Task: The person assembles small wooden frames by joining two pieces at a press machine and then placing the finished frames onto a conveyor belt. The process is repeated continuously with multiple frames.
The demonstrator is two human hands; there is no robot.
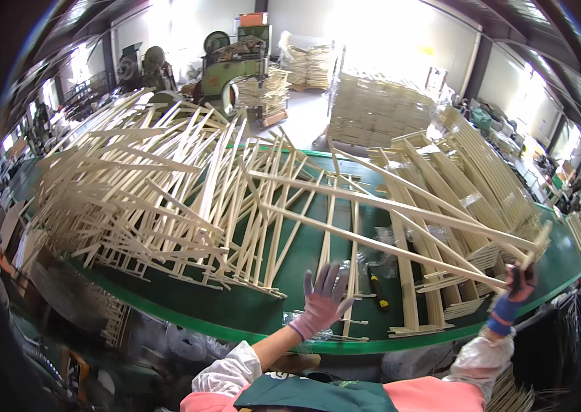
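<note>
My right hand (518, 283), in a pink and dark work glove with a blue cuff, is closed round the near right end of a long, pale wooden frame (373, 200). The frame slants across the table, its far end reaching left over other slatted pieces. In front of my body, my left hand (323, 300) is held up over the table's near edge, gloved in pink and grey, fingers spread and nothing in them. Thin wooden strips (353, 264) lie just beyond it. A yellow-and-black handled tool (378, 291) rests to its right.
A tangled heap of wooden frames (132, 165) covers the left of the green table (235, 334). Neatly stacked frames (452, 226) lie at the right. Behind the table stand a green machine (225, 74) and a wrapped pallet of wood (380, 106).
</note>
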